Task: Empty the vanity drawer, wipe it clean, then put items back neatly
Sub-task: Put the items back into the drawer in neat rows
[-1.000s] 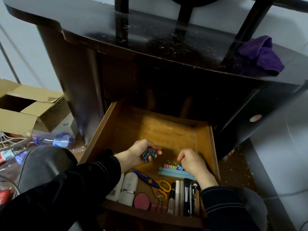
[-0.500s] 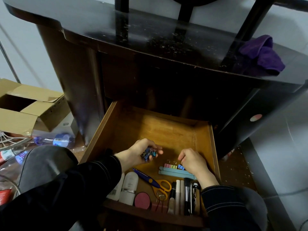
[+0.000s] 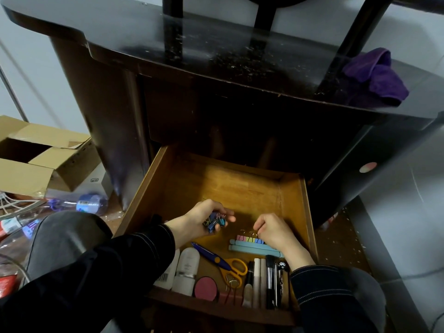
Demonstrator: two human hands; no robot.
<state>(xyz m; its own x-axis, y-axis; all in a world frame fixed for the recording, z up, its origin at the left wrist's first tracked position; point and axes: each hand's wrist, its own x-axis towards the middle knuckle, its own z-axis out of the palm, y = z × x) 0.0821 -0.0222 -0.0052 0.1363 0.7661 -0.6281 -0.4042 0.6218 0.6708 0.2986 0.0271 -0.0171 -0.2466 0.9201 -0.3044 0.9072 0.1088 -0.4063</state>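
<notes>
The left hand (image 3: 201, 221) cups a bunch of binder clips (image 3: 216, 222). The right hand (image 3: 274, 230) pinches the end of the clip row (image 3: 249, 239). Both sit almost where they were 1 second back, so restocking seems to be inching along. Below the desk (image 3: 216, 44), the open drawer (image 3: 292, 200) holds scissors (image 3: 225, 261), 2 bottles (image 3: 188, 267), a pink compact (image 3: 206, 288) and brushes (image 3: 269, 280).

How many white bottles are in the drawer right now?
2. One white bottle sits at the front left of the drawer. A barcoded bottle sits just left of it, partly under the left sleeve, which may hide more.
</notes>
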